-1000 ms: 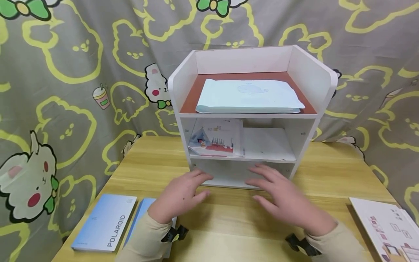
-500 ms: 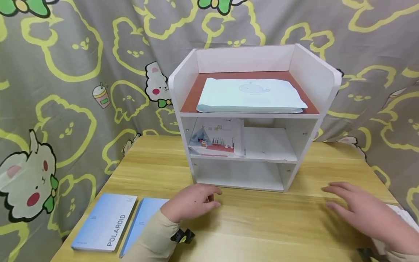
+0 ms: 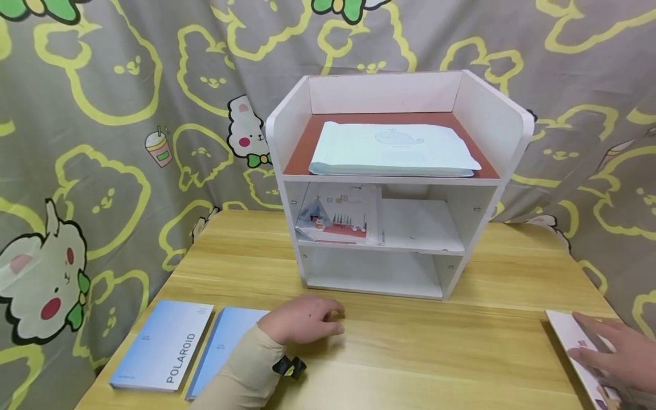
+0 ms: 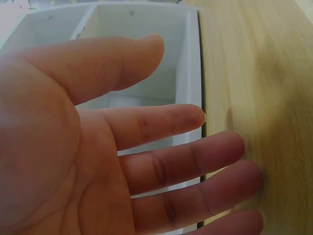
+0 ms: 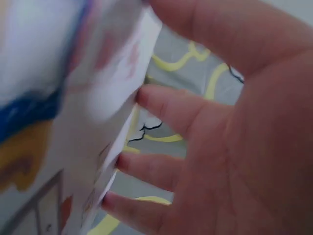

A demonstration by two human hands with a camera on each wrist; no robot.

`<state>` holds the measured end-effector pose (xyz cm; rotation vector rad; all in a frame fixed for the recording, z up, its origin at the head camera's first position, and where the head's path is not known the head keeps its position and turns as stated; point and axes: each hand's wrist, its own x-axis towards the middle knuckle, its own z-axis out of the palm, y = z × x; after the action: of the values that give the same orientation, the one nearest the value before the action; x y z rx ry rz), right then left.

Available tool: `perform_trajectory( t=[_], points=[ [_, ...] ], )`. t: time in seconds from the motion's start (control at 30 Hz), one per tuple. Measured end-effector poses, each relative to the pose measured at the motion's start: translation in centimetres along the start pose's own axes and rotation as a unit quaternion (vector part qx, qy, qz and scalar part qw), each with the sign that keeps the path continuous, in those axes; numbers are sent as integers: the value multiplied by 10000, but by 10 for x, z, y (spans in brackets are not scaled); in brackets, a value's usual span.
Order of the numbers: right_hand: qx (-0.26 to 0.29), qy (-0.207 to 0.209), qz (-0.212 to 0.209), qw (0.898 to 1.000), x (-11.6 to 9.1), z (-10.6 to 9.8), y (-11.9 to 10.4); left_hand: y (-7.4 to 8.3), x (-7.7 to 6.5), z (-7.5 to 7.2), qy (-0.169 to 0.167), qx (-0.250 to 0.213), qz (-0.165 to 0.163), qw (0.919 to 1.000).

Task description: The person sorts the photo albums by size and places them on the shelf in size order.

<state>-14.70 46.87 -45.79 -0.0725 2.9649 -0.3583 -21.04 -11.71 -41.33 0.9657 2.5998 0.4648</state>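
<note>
My right hand (image 3: 625, 350) lies over a white picture book (image 3: 565, 331) at the table's right side and covers much of it. In the right wrist view, several fingertips touch the edge of the book (image 5: 88, 122), fingers nearly straight and spread. The thumb reaches past the top of that view. My left hand (image 3: 306, 319) hovers low over the table before the white shelf unit (image 3: 374, 273), fingers loosely bent and holding nothing. Its palm (image 4: 98, 147) faces the left wrist camera, with the shelf behind.
Two blue books, one marked POLAROID (image 3: 161, 344) and another (image 3: 225, 341) partly under my left sleeve, lie at left. A pale blue whale-print packet (image 3: 394, 151) rests on the shelf's top; illustrated booklets (image 3: 338, 216) occupy the middle level. A patterned curtain (image 3: 118, 114) hangs behind.
My right hand has moved from before the shelf to the right and come down onto the white picture book. My left hand has drawn back slightly from the shelf and lowered.
</note>
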Motion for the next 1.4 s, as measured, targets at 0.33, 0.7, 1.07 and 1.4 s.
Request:
perform_trajectory(
  t=[0.33, 0.7, 1.07, 1.4],
  points=[
    [-305, -285, -238, 9988, 6, -4, -13, -1, 0, 0, -60, 47, -36, 10000],
    [-162, -660, -372, 9970, 9, -8, -36, -1, 0, 4, -110, 19, -85, 9999],
    [-285, -370, -620, 9970, 19, -8, -94, 0, 0, 5, -113, 27, -100, 9999],
    [-483, -42, -837, 9953, 25, -5, -150, 0, 1, 5, -120, 52, -100, 9999]
  ],
)
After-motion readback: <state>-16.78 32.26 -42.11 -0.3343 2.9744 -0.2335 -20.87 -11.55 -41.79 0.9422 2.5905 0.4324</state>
